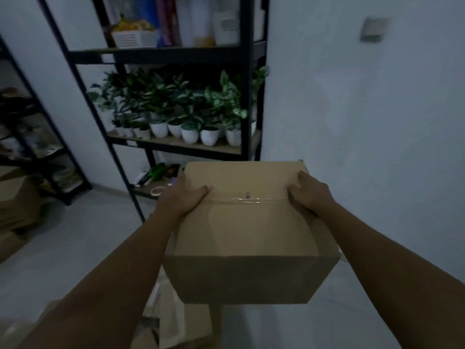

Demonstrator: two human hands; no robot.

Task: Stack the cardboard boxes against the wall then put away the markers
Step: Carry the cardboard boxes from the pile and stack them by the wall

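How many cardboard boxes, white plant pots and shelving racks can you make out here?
Cardboard boxes: 2, one held, one at the left
White plant pots, clear ones: 5
Black shelving racks: 2
Total: 9; further pots are too blurred to count.

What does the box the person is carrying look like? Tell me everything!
The box is plain brown cardboard, closed, with shiny clear tape across its top seam. It is held up in the air, above the floor, near the wall and the shelf. The left hand and right hand grip its two sides, thumbs on top.
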